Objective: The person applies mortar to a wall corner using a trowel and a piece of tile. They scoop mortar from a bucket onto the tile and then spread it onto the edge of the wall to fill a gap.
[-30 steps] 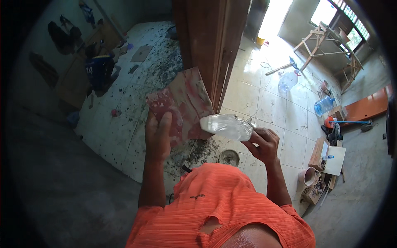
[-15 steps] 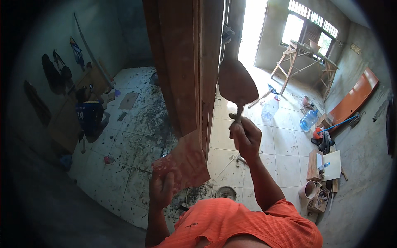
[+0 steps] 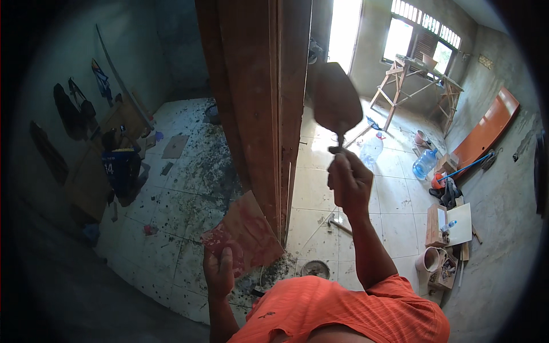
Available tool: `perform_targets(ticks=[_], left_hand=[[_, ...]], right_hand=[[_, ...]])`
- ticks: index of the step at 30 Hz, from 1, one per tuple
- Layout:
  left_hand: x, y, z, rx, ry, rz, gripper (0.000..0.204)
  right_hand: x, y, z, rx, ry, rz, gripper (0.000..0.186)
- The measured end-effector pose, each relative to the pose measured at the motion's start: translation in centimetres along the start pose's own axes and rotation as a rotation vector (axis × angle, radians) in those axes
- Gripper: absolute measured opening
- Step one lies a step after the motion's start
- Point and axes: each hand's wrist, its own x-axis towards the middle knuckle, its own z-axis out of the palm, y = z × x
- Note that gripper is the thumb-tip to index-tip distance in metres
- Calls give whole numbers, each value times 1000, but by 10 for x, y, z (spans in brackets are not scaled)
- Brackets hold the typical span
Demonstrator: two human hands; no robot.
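My right hand grips the handle of a trowel, its broad blade pointing up beside the brown wooden door frame. The blade looks dark against the light, so I cannot make out whether anything lies on it. Lower down, my left hand pinches the near corner of a flat, square board, thumb on top. Pinkish-red paste is smeared over the board, thickest close to the thumb. The board's far edge comes close to the foot of the frame.
A person crouches at the left in the other room, on a stained tile floor. At the right stand a wooden trestle, water bottles, a bucket and an orange panel. A round pan lies by my shirt.
My right hand has moved slightly right with the trowel, whose blade now stands farther from the frame. The board in my left hand has shifted a little left and down.
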Motion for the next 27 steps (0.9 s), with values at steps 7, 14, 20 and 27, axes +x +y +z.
perform_targets(ticks=[7,14,20,27], left_hand=[[-12,23,26,-1,-30,16,18],[-9,-6,44,28,9,57,24],[0,-33,47,38,14,157,25],[-2,-28,74,37,83,79,29]], right_hand=[[20,-83,1,59,-51,-2,30],[32,-70,-20,-128,-152,-11,38],[12,-18,-45,-198,-156,19,38],[-2,21,-77,-265,-195,77,34]])
